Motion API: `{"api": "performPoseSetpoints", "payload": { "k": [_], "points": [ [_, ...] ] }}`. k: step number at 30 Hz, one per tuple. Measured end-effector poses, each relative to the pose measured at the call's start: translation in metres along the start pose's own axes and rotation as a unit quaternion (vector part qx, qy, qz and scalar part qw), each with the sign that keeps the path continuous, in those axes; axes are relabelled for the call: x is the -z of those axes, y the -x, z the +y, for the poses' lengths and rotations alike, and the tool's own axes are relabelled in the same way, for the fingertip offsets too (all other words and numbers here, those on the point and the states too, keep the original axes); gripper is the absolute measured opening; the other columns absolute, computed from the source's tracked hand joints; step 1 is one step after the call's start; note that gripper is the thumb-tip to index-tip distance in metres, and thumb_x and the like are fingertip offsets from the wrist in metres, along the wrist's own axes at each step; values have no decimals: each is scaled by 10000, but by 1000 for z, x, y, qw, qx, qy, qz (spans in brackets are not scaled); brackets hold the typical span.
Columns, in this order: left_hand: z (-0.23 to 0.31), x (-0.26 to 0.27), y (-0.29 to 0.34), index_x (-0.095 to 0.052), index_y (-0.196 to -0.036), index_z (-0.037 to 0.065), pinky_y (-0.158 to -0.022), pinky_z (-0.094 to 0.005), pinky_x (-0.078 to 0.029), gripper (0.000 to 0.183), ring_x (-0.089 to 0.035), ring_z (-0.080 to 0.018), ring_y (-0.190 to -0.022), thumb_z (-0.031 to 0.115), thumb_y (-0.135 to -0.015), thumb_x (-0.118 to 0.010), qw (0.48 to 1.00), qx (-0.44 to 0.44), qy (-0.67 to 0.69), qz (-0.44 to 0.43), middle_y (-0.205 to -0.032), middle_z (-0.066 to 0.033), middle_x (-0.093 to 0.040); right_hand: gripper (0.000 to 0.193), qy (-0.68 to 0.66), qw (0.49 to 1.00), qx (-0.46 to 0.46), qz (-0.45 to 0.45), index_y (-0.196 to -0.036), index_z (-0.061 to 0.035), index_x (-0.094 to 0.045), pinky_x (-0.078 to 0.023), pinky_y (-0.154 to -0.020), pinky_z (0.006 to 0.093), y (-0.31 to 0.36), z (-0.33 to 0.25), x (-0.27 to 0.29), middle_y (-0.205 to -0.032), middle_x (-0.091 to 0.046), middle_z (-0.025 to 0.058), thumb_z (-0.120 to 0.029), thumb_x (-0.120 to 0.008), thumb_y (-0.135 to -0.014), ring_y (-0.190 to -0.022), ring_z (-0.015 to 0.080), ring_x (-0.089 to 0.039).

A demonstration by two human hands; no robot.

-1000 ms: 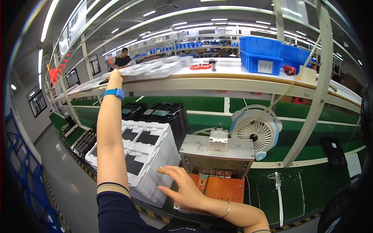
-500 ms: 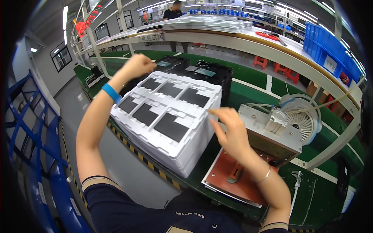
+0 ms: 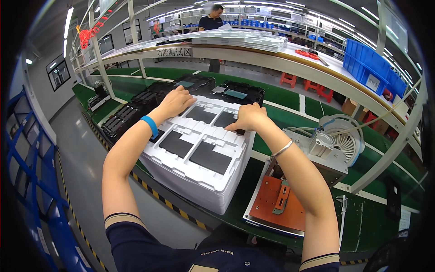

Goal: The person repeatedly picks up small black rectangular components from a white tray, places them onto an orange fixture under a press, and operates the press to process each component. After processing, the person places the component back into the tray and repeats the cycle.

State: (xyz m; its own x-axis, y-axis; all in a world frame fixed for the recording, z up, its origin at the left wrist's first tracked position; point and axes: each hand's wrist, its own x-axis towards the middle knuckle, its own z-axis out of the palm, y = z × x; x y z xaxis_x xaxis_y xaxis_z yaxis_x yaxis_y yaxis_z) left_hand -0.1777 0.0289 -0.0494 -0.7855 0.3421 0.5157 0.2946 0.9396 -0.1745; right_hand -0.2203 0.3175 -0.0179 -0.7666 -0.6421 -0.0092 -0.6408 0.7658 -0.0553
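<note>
A tall stack of white moulded plastic trays (image 3: 229, 188) stands before me, with dark flat rectangular pieces (image 3: 210, 158) lying in the pockets of the top tray. My left hand (image 3: 176, 102) is closed on that tray's far left rim, fingers curled over the edge. At the far right corner my right hand (image 3: 249, 118) grips the rim, its thumb over the top face and its fingers over the outer side. Parts of the far pockets are hidden under both hands. Whether the top tray is lifted off the stack, I cannot tell.
Black trays (image 3: 238, 91) stand behind and left of the stack on the green bench. To the right are an orange-plated fixture (image 3: 267, 204), a metal device with a white fan-like wheel (image 3: 344, 140) and a caliper (image 3: 343, 206). Blue bins (image 3: 369, 68) sit on the shelf; a person (image 3: 211, 20) stands beyond.
Both hands have come onto the top tray: the left moved down to its far left rim, the right moved up and leftward to its far right corner. The view has shifted slightly.
</note>
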Motion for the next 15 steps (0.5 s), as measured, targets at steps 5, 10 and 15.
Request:
{"api": "performPoseSetpoints", "payload": {
  "k": [5, 10, 15],
  "points": [
    [-4, -1, -3, -743, -829, 85, -781, -392, -409, 324, -546, -257, -791, 312, -940, -540, 994, 41, -48, 90, -695, -91, -617, 556, -178, 977, 16, 115, -958, -46, -668, -513, -762, 382, 11, 5, -6, -917, -695, 154, -310, -890, -522, -857, 301, -674],
    [26, 32, -22, -717, -735, 89, -701, -396, -390, 346, -522, -266, -666, 300, -944, -540, 980, 14, -49, 191, -612, -86, -550, 238, -235, 883, 138, 382, -907, -42, -576, -502, -700, 431, 83, 4, 1, -871, -668, 155, -49, -739, -734, -837, 374, -646],
    [99, 17, -24, -718, -826, 72, -714, -408, -403, 358, -548, -299, -711, 293, -973, -478, 995, -24, 84, 42, -680, -122, -620, 273, -339, 893, 101, 280, -949, -25, -611, -497, -629, 291, 200, 40, -4, -826, -658, 88, -43, -769, -727, -726, 194, -649]
  ]
}}
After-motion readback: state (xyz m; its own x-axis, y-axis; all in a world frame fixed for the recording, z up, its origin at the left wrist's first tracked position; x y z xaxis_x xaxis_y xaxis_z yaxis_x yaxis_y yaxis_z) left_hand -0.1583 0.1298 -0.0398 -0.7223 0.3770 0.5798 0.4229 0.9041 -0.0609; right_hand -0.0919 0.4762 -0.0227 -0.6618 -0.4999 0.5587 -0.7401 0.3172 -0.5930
